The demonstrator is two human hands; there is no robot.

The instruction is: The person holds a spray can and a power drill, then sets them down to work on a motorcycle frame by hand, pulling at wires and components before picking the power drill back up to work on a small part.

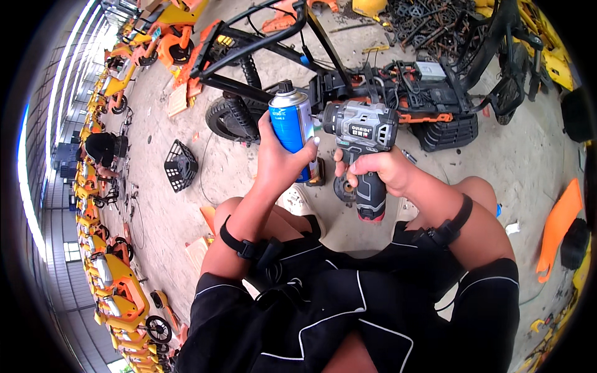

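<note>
Gripping a blue spray can, black top uppermost and body slightly tilted, in the left hand, with fingers closed around its wall and thumb across the near side, above a concrete floor. Holding a grey-and-black cordless drill by its handle in the right hand, with fingers curled around the grip; impossible to tell whether squeezing the trigger. Aiming the slim bit at the can's right side, touching or just short of it, hard to say which. Pictured before a stripped black vehicle chassis, with a tyre to the left and a black plastic basket lying apart on the floor. Judged from here, could pierce the thin wall by running the bit inward, likely venting pressurised contents toward wrists and knees. Could also skid the bit off the curved metal into the nearby left thumb, for want of a clamp. With a slackened left grip, might let the can spin or drop toward the shoe below.
</note>
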